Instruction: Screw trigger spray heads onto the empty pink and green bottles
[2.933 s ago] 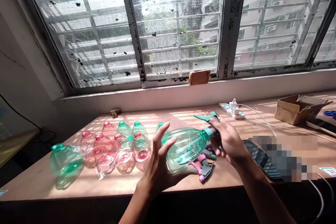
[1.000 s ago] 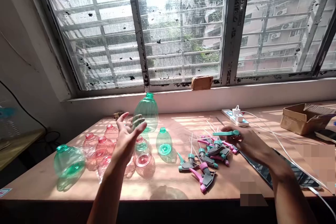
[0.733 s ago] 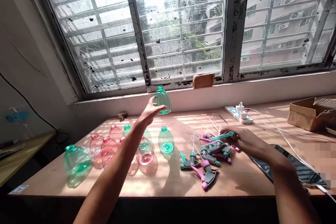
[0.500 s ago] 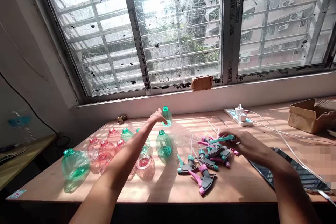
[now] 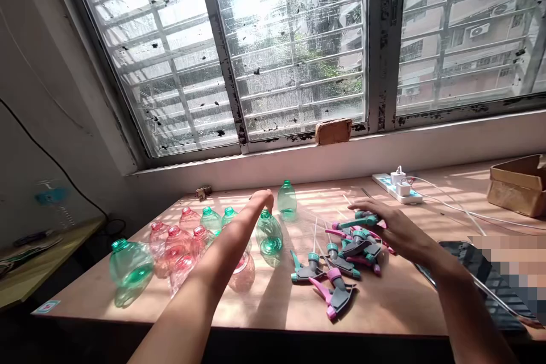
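Observation:
My left hand [image 5: 262,199] reaches over the table beside a clear green bottle [image 5: 269,237]; its fingers are mostly hidden behind the hand. Farther back, another green bottle [image 5: 287,199] stands upright, apart from the hand. My right hand [image 5: 386,224] hovers low over a pile of trigger spray heads [image 5: 360,244], its fingers stretched out across a teal and grey spray head [image 5: 362,219] on top. Whether the fingertips touch it is unclear. Nearer the front edge lie a pink and grey spray head [image 5: 335,294] and a teal and grey one [image 5: 307,270].
Clear red bottles [image 5: 177,244] and more green ones crowd the table's left side, partly behind my left arm. A white power strip [image 5: 396,189] with chargers and cables, a cardboard box [image 5: 516,185] and a dark tablet [image 5: 464,273] occupy the right side.
My left hand has let go of the far green bottle and drawn back from it. The teal spray head in my right hand has come down onto the pile, and the fingers have straightened.

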{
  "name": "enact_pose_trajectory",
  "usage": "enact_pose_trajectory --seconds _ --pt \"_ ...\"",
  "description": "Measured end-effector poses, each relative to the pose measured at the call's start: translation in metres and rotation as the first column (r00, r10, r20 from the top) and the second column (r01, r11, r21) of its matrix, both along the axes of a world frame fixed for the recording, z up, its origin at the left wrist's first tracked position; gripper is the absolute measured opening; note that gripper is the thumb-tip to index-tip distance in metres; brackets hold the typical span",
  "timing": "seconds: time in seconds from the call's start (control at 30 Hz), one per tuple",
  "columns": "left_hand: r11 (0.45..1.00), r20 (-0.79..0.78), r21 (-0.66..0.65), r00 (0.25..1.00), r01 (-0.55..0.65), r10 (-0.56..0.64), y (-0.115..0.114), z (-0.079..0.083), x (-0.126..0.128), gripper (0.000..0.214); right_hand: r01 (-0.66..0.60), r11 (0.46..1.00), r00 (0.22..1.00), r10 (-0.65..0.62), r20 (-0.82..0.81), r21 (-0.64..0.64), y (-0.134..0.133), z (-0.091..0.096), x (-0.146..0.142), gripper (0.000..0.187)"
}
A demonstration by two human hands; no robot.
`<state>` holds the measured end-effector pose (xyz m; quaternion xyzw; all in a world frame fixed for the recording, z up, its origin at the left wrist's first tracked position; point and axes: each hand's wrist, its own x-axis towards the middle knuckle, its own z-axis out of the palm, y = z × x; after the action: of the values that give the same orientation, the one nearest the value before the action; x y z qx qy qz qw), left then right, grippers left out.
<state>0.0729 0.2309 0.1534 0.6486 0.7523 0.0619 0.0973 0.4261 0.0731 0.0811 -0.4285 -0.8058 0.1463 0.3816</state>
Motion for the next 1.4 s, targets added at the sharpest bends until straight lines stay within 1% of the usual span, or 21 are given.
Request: enact_pose_trajectory --seconds 0.07,0.13,0.23,0.3,0.33,0.4,0.5,0.57,0.63,0.7,0.77,0.83,0.87,0.93,1.03,1.13,1.2,1.23,1.3,1.37,1.4 --pt "1.0 -0.057 0.009 0.998 0.015 -0.015 0.005 0.006 0.007 0.04 -0.008 1.0 0.999 0.008 0.044 0.007 0.014 -0.013 -0.012 0.052" --pt "0.999 -0.105 0.016 0.993 0.051 -0.049 0.009 0.015 0.013 0.042 -0.026 0.998 0.994 0.032 0.107 -0.059 0.023 -0.028 -0.025 0.056" --pt "0.986 -0.137 0.042 0.978 0.163 -0.156 0.011 0.029 0.024 0.046 -0.046 0.989 0.982 0.07 0.176 -0.14 0.027 -0.044 -0.039 0.066" --pt "0.964 -0.138 0.059 0.958 0.26 -0.25 0.01 0.033 0.036 0.048 -0.035 0.988 0.979 0.065 0.194 -0.152 0.025 -0.047 -0.044 0.067" --pt "0.95 -0.136 0.066 0.946 0.305 -0.295 0.009 0.031 0.043 0.049 -0.029 0.988 0.978 0.06 0.201 -0.153 0.022 -0.046 -0.046 0.064" --pt "0.924 -0.129 0.071 0.922 0.375 -0.364 0.007 0.022 0.06 0.049 -0.027 0.988 0.975 0.059 0.212 -0.152 0.017 -0.04 -0.047 0.056" --pt "0.911 -0.117 0.047 0.908 0.409 -0.402 0.005 -0.002 0.083 0.044 -0.04 0.989 0.971 0.072 0.226 -0.144 0.009 -0.027 -0.045 0.054" --pt "0.926 -0.114 0.03 0.922 0.376 -0.371 0.006 -0.019 0.094 0.04 -0.037 0.989 0.97 0.07 0.233 -0.142 0.005 -0.02 -0.042 0.056" --pt "0.948 -0.112 0.028 0.943 0.317 -0.313 0.009 -0.031 0.1 0.041 -0.025 0.989 0.97 0.06 0.236 -0.146 0.003 -0.015 -0.04 0.057" --pt "0.967 -0.098 0.027 0.963 0.255 -0.251 0.014 -0.037 0.102 0.042 -0.016 0.988 0.97 0.052 0.236 -0.153 0.002 -0.013 -0.039 0.056" --pt "0.98 -0.067 0.015 0.978 0.2 -0.199 0.017 -0.039 0.102 0.04 -0.015 0.987 0.972 0.052 0.231 -0.16 0.001 -0.012 -0.04 0.054" --pt "0.99 -0.034 0.027 0.99 0.14 -0.139 0.015 -0.042 0.1 0.039 -0.026 0.987 0.973 0.062 0.222 -0.161 0.001 -0.013 -0.041 0.052" --pt "0.993 -0.017 0.057 0.994 0.107 -0.106 0.011 -0.045 0.099 0.039 -0.034 0.987 0.974 0.069 0.218 -0.159 0.001 -0.013 -0.042 0.051" --pt "0.986 0.02 0.166 0.999 0.031 -0.035 0.0 -0.056 0.097 0.043 -0.051 0.988 0.974 0.081 0.211 -0.146 0.002 -0.015 -0.042 0.051" --pt "0.942 0.102 0.326 0.993 -0.081 0.05 -0.021 -0.078 0.096 0.047 -0.056 0.99 0.975 0.082 0.207 -0.13 0.005 -0.019 -0.041 0.053" --pt "0.916 0.197 0.364 0.975 -0.171 0.103 -0.033 -0.095 0.096 0.047 -0.037 0.992 0.977 0.062 0.204 -0.122 0.007 -0.022 -0.039 0.052" --pt "0.91 0.253 0.362 0.961 -0.204 0.114 -0.034 -0.097 0.099 0.048 -0.022 0.994 0.979 0.044 0.199 -0.108 0.006 -0.023 -0.038 0.052" --pt "0.907 0.279 0.365 0.954 -0.21 0.108 -0.034 -0.096 0.101 0.048 -0.016 0.995 0.98 0.035 0.195 -0.097 0.006 -0.023 -0.039 0.051" --pt "0.898 0.328 0.39 0.942 -0.204 0.072 -0.036 -0.088 0.106 0.05 -0.007 0.998 0.983 0.019 0.18 -0.069 0.002 -0.018 -0.04 0.047" --pt "0.879 0.371 0.447 0.929 -0.163 -0.016 -0.042 -0.075 0.114 0.052 0.006 1.0 0.988 -0.002 0.152 -0.026 -0.003 -0.008 -0.042 0.04" --pt "0.867 0.388 0.483 0.918 -0.124 -0.085 -0.048 -0.068 0.117 0.054 0.015 1.0 0.991 -0.016 0.13 0.003 -0.006 -0.002 -0.044 0.038"
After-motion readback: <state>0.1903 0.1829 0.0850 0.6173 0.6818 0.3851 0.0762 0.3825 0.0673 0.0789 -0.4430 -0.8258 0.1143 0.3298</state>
